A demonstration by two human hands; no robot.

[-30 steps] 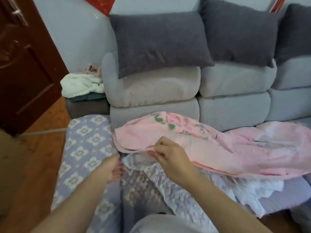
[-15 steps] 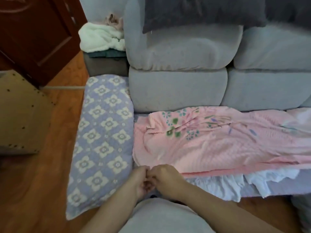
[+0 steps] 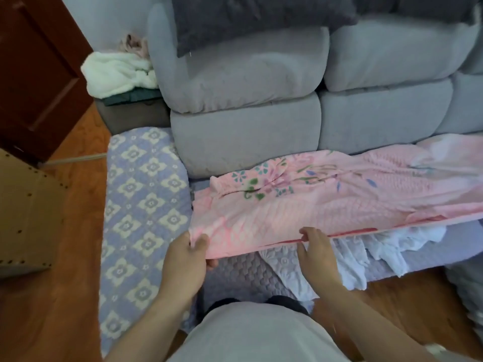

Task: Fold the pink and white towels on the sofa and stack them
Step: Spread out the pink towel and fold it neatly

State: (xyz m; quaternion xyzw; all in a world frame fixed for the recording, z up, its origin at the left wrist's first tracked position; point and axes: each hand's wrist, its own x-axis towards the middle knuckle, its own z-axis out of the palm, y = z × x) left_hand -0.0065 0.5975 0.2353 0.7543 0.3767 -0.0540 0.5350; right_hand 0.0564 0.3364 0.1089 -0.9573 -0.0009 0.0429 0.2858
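Observation:
A pink towel (image 3: 326,205) with a flower print lies spread along the sofa seat (image 3: 243,273), running off to the right. My left hand (image 3: 187,254) pinches its near left corner and lifts it a little. My right hand (image 3: 315,253) holds the near edge further right, thumb on top and fingers under the hem. A white towel (image 3: 363,257) lies crumpled under the pink one, showing below its front edge and hanging over the seat front.
The grey sofa back (image 3: 245,142) rises behind the towels with dark cushions (image 3: 251,19) on top. A lilac flowered armrest cover (image 3: 141,218) sits at left. Beyond it is a side stool with a white cloth (image 3: 117,74), a brown door (image 3: 34,74) and wooden floor (image 3: 65,309).
My hands, together at the pink towel's near corner half a second ago, have moved apart. The left stays at the corner, the right has slid right along the edge, stretching it.

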